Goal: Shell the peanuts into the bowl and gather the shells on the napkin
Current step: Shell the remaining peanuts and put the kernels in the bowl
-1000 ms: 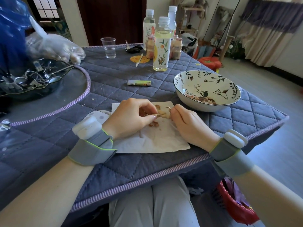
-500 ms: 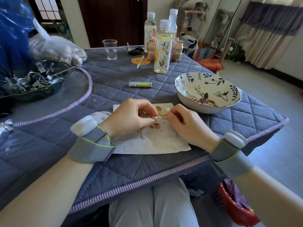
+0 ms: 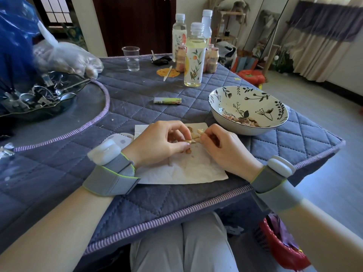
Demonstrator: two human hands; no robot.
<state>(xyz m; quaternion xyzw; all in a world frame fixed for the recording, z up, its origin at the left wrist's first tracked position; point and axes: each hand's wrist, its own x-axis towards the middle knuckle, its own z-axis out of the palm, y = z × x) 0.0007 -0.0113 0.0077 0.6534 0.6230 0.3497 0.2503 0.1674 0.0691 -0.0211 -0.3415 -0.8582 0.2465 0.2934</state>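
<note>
I am working over the crumpled white paper napkin (image 3: pixel 182 169), which is lying under both my wrists at the near edge of the counter (image 3: pixel 137 107) with its quilted grey-blue cover. My left hand (image 3: pixel 157 142) is curling its fingers and pinching one end of a pale tan peanut (image 3: pixel 193 141), and my right hand (image 3: pixel 222 146) is pinching the other end, so the two sets of fingertips are almost touching just above the napkin. Directly below them a few reddish-brown skin and shell scraps (image 3: pixel 188 151) are lying on the paper, and just beyond my fingertips some more light shell pieces (image 3: pixel 198 131) are resting near the napkin's far edge. Past my right hand, well clear of the napkin, the white ceramic bowl with black flower drawings (image 3: pixel 275 107) is holding a small heap of shelled kernels (image 3: pixel 240 119).

I judge that I am cracking this shell now. If I am squeezing too hard, the kernel could pop out sideways and roll over the counter edge close to my wrists. Fragments could also scatter past the napkin onto the quilting. Carrying the kernel across to the bowl, I might drop clinging husk in with it.
</note>
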